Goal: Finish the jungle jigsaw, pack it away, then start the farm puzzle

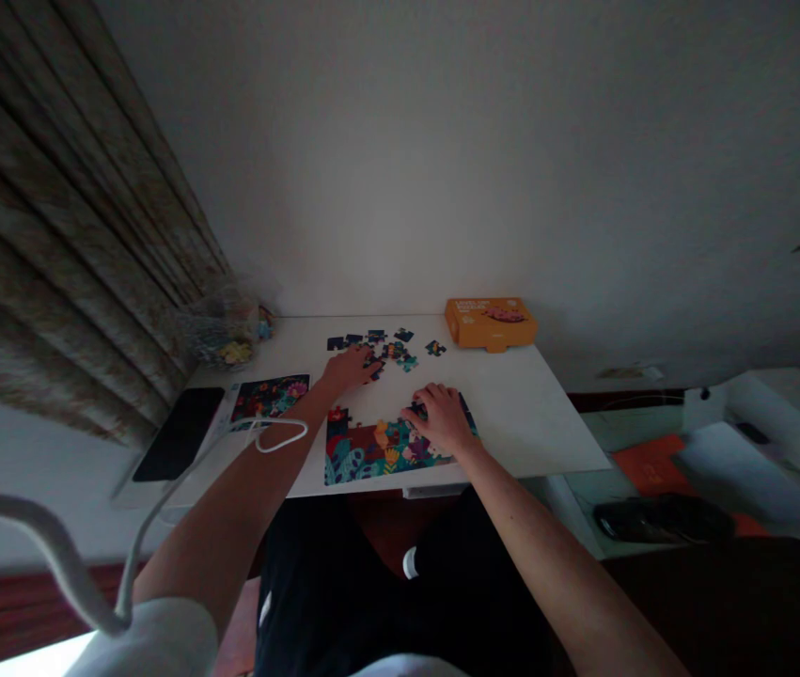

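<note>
A partly joined jigsaw puzzle in dark and bright colours lies near the front edge of the white table. My right hand rests over its upper right part, fingers bent onto a dark piece; whether it grips that piece is hard to see. Farther back, my left hand reaches among loose pieces, its fingers spread and touching a dark one. One loose piece lies apart to the right. A printed picture card is left of the puzzle, partly behind my left forearm.
An orange puzzle box stands at the back right by the wall. A black phone lies on the left, with a clear plastic bag behind it. A white cable hangs across the lower left.
</note>
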A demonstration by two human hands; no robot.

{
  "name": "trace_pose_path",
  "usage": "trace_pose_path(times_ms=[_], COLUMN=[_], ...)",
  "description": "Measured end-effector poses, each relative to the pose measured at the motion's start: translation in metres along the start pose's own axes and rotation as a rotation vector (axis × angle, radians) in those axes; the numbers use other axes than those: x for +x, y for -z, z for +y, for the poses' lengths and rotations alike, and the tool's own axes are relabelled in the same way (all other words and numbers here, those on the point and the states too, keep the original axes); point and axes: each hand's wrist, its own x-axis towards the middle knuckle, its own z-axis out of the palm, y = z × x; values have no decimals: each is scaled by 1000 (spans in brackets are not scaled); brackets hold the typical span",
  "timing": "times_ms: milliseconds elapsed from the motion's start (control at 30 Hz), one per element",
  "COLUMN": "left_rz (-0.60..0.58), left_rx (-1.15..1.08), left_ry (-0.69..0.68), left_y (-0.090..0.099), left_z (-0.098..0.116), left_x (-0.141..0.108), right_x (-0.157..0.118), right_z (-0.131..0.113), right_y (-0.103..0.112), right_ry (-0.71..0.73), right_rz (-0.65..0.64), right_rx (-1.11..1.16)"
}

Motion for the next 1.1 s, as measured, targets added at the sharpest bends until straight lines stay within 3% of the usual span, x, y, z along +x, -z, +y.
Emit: trace_pose_path(times_ms=[133,233,367,433,600,700,933,1100], left_rz=[20,102,304,325,165,39,-77,-90], left_rx=[-34,-44,-18,-21,-95,-129,-135,-325], left_ry=[40,32,49,21,-33,-80,20,111], left_y=[5,4,-1,-5,-18,-26,-20,-16], left_z=[-2,-4,-6,-10,-36,-51,-51,-44], left_x=[4,1,-23,-43,-97,-116,-112,-107], right_x=[0,0,0,0,0,-1,-1,-1], right_z=[0,0,0,1,2,2,1,0], right_y=[0,-1,-1,-2,-4,-4,-3,-2], right_ry=[3,5,9,9,17,21,16,5], right_rz=[1,1,3,13,41,41,7,-11], right_rx=[8,0,-3,4,9,-19,-22,-17])
